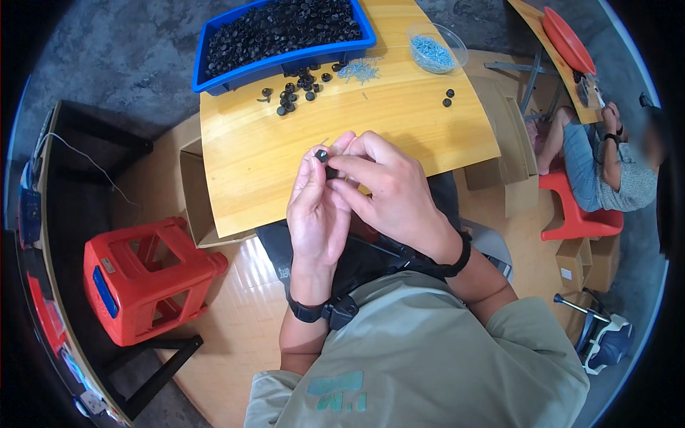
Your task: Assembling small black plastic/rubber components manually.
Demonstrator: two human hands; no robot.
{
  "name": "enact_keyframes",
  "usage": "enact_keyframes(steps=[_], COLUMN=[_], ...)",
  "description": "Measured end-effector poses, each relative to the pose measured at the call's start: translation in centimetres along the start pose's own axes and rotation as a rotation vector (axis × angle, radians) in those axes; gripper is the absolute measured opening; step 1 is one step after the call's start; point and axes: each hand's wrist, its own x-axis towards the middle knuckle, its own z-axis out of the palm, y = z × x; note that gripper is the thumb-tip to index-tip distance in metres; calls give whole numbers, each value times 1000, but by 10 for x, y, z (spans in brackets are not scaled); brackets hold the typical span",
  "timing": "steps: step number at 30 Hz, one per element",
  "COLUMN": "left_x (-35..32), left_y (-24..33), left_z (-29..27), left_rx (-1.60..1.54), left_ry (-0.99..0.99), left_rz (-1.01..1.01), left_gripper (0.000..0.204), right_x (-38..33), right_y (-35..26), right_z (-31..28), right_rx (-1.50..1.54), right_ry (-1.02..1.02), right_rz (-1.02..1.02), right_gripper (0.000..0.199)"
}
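Over the near edge of the table, my two hands meet. A small black round cap [322, 155] with a pale spot at its centre is pinched between the thumb and fingers of my left hand [315, 214]. My right hand [391, 187] is closed beside it, its fingertips against the left fingers. Something dark shows below the cap between the hands; whether the right fingers hold it is hidden. Farther off on the wood, several loose black caps [289, 98] lie next to a small heap of silvery screws [359, 70].
A blue tray [285, 60] full of black caps stands at the far left of the yellow wooden table [399, 107]. A clear bowl [433, 55] holds screws at the far right, with two black caps [447, 102] nearby. A red stool [146, 278] stands left; another person [621, 167] sits right.
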Motion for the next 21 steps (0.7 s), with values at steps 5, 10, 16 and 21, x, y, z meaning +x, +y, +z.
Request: enact_keyframes(steps=[5,10,16,21], left_x=[-3,-5,-13,-18], left_y=[1,6,3,6], left_z=[6,5,4,13], left_rx=[25,48,239,289], left_ry=[-36,-60,-36,-50], left_rz=[16,63,208,260], left_gripper=[25,24,25,25], right_x=[-1,-2,-3,-5], right_y=[6,6,12,19], right_z=[4,-10,-23,-25], right_rx=[180,642,1211,1329], right_ry=[58,-43,-122,-139], right_rz=[1,190,348,351], right_gripper=[22,23,26,27])
